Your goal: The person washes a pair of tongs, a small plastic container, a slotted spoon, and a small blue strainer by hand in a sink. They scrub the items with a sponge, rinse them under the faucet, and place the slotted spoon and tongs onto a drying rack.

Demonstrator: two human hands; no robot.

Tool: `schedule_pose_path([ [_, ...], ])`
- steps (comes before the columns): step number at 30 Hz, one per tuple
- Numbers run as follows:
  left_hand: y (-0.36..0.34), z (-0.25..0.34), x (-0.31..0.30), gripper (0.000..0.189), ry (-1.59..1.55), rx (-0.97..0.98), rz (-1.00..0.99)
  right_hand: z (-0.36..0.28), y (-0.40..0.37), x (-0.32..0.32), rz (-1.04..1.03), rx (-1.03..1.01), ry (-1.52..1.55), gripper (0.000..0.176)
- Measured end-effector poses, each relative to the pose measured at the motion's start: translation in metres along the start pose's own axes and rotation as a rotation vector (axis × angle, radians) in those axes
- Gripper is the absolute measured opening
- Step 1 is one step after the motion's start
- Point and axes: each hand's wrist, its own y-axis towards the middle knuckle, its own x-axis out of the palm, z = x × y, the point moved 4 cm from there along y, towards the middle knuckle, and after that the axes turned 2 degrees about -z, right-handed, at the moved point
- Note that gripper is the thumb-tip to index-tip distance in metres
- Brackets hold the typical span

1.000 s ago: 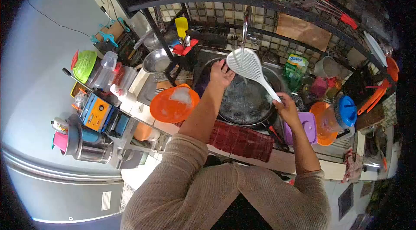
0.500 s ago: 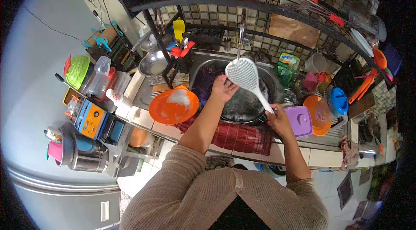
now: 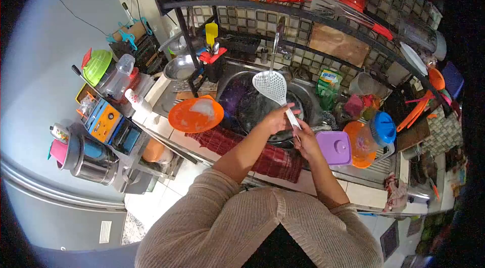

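A white slotted ladle [image 3: 270, 86] is held over the sink [image 3: 310, 97], its perforated head in the stream from the faucet [image 3: 277, 40]. My right hand [image 3: 305, 140] grips the lower end of its handle. Further up, my left hand [image 3: 277, 119] is wrapped round the handle near the head. Below the ladle, a dark round basin [image 3: 247, 125] with water sits in the sink. An orange plate [image 3: 189, 122] with white suds lies left of the sink. To the right of my right hand is a purple lid [image 3: 333, 148].
A red checked cloth [image 3: 273, 161] hangs over the counter's front edge. Right of the sink stand a green soap pouch [image 3: 328, 88], an orange plate [image 3: 357, 159] and a blue-lidded jug [image 3: 382, 129]. A dark rack [image 3: 303, 11] with bowls arches above.
My left hand has moved from beside the ladle's head onto its handle. My right hand and the ladle have shifted left, and the camera view has turned slightly.
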Motion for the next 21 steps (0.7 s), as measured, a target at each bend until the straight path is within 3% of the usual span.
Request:
schedule_pose_path([
  [1,0.016,-0.008,-0.009,0.046,0.001,0.004,0.005,0.005,0.002,-0.004,0.02,0.044,0.035,0.04],
  [3,0.037,-0.012,-0.021,0.046,-0.009,0.077,0.234,0.009,0.007,-0.009,0.009,0.032,-0.024,0.036],
  [6,0.049,-0.011,-0.017,0.035,-0.074,0.18,0.327,0.008,0.009,-0.018,-0.024,0.051,-0.101,0.025],
  [10,0.064,0.02,-0.046,0.023,-0.384,0.353,0.486,0.005,0.022,-0.024,-0.14,0.148,-0.179,0.032],
  [12,0.074,0.028,-0.088,0.02,-0.494,0.355,0.447,-0.006,0.05,-0.032,-0.251,0.108,-0.545,0.036],
  [13,0.072,0.034,-0.099,0.019,-0.555,0.363,0.373,-0.012,0.072,-0.037,-0.301,-0.039,-0.598,0.041],
  [15,0.067,0.044,-0.094,0.02,-0.425,0.344,0.451,-0.039,0.108,-0.041,-0.181,-0.07,-0.671,0.04],
  [19,0.055,0.06,-0.058,0.022,-0.383,0.313,0.529,-0.055,0.217,-0.051,-0.179,-0.208,-0.72,0.033],
  [21,0.043,0.051,-0.066,0.024,-0.377,0.298,0.602,-0.061,0.259,-0.049,-0.168,-0.35,-1.178,0.032],
])
